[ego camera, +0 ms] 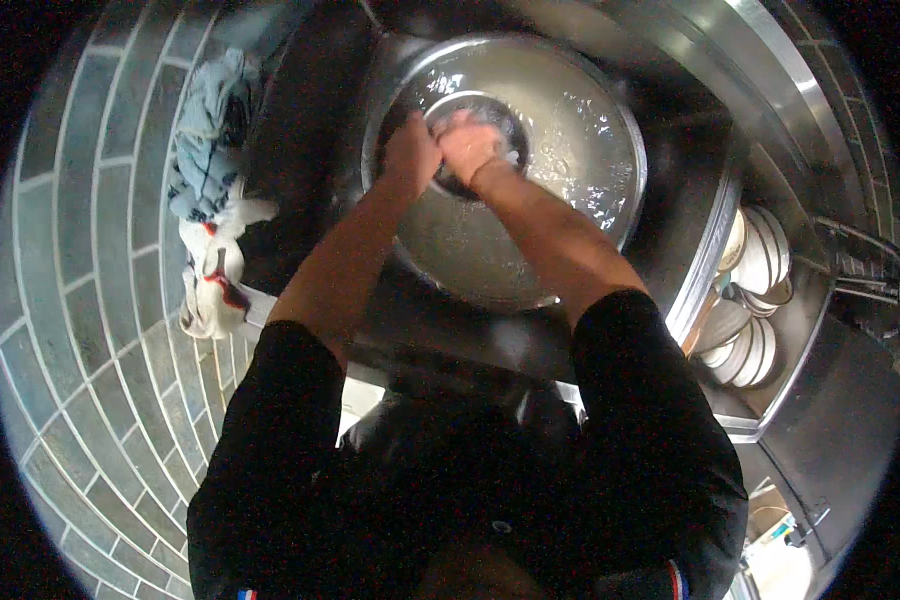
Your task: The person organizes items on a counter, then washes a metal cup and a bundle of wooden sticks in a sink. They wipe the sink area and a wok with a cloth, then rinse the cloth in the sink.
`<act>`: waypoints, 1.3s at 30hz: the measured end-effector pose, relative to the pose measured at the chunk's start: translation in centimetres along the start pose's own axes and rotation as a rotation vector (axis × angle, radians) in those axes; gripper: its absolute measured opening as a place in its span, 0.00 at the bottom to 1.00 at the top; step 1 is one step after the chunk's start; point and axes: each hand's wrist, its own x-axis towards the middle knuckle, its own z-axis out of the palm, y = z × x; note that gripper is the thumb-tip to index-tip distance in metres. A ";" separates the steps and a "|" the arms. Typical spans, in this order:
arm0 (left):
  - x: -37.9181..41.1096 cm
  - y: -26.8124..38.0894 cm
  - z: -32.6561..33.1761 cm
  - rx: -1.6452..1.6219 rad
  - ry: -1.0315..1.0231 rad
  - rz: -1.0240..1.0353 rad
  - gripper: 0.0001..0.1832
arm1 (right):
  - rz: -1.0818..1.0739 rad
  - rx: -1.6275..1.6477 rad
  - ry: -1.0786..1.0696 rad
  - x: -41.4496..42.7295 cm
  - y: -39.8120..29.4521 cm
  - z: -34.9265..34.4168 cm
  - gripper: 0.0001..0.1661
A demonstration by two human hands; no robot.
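Note:
A large round metal basin [640,161] full of cloudy water sits below me in a dark sink. In its upper left part is a smaller metal bowl [522,133]. My left hand [412,152] grips that bowl at its left rim. Inside the bowl is my right hand [471,146], blurred, with its fingers pressed toward the bowl's inner surface. Whether it holds anything cannot be told. A small white patch shows beside the right wrist, too unclear to name. Light glints off the water around the bowl.
Blue-grey cloths [208,127] and white cloths [214,255] with red marks lie along the tiled wall [112,225] at left. To the right, beyond a metal divider [709,247], several plates [757,251] stand stacked in a second sink compartment.

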 end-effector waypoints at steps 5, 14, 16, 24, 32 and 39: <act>-0.2 2.9 -0.2 -0.089 -0.061 -0.192 0.21 | 0.101 -0.010 -0.334 -1.2 3.7 -0.7 0.13; 0.5 3.3 -0.5 -0.022 -0.096 -0.122 0.18 | 0.046 0.250 0.006 0.0 1.5 1.8 0.13; 0.5 2.6 -0.9 -0.024 -0.139 -0.135 0.18 | -0.001 -0.037 0.012 0.4 1.8 0.7 0.15; 1.5 2.4 -0.4 -0.126 -0.100 -0.206 0.22 | 0.285 0.340 0.100 -4.8 1.0 -7.2 0.27; 0.1 3.3 -1.3 -0.032 -0.114 -0.101 0.19 | 0.199 -0.106 0.166 1.0 3.8 -7.2 0.20; 0.2 2.7 0.7 -0.063 -0.051 -0.179 0.21 | 0.797 0.229 0.073 -9.3 3.3 -3.7 0.26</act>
